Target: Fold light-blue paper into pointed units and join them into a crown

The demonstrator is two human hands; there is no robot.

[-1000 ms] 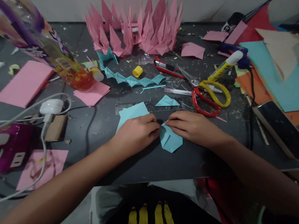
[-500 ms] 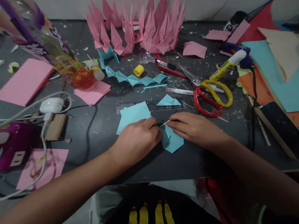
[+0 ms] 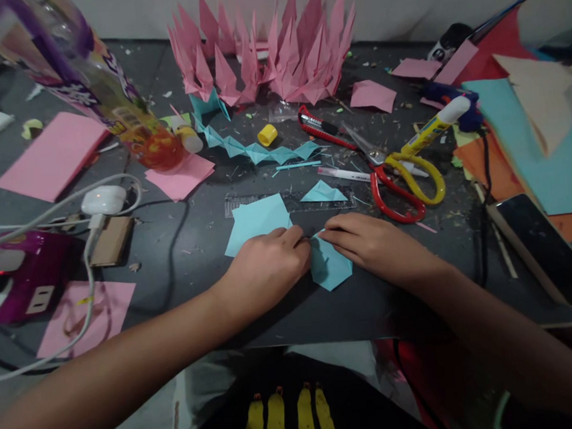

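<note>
The left grip (image 3: 268,266) is curled, its fingertips clenched down on the top left edge of a blue fold (image 3: 331,270). The right grip (image 3: 369,244) is laid flatter, its fingers (image 3: 335,233) pointed left and closed on the top corner of the same fold, so that the two sets of fingertips almost meet there. Whether the corner is pinched up or only pressed flat cannot be told.

The fold is seen lying on the dark desk (image 3: 354,308), near its front edge, between the two hands, with its lower point uncovered. A flat blue sheet (image 3: 256,220) is partly hidden under the left knuckles. Just behind it a clear ruler (image 3: 292,202) is laid crosswise, and a small blue triangle (image 3: 320,193) rests on it.

Further back, to the right, red and yellow scissors (image 3: 398,184) are crossed over a pen (image 3: 347,174), with a red cutter (image 3: 318,126) and a glue stick (image 3: 433,127) near them. A chain (image 3: 255,152) of blue folded pieces and a yellow cap (image 3: 268,134) are found behind the ruler, and a spiked pink crown (image 3: 262,53) is set at the back.

A phone (image 3: 544,245) is placed face up at the right, beside stacked coloured paper (image 3: 551,151). At the left, a tilted bottle (image 3: 99,90), a white charger (image 3: 103,200) and a purple device (image 3: 21,278) are seen.
</note>
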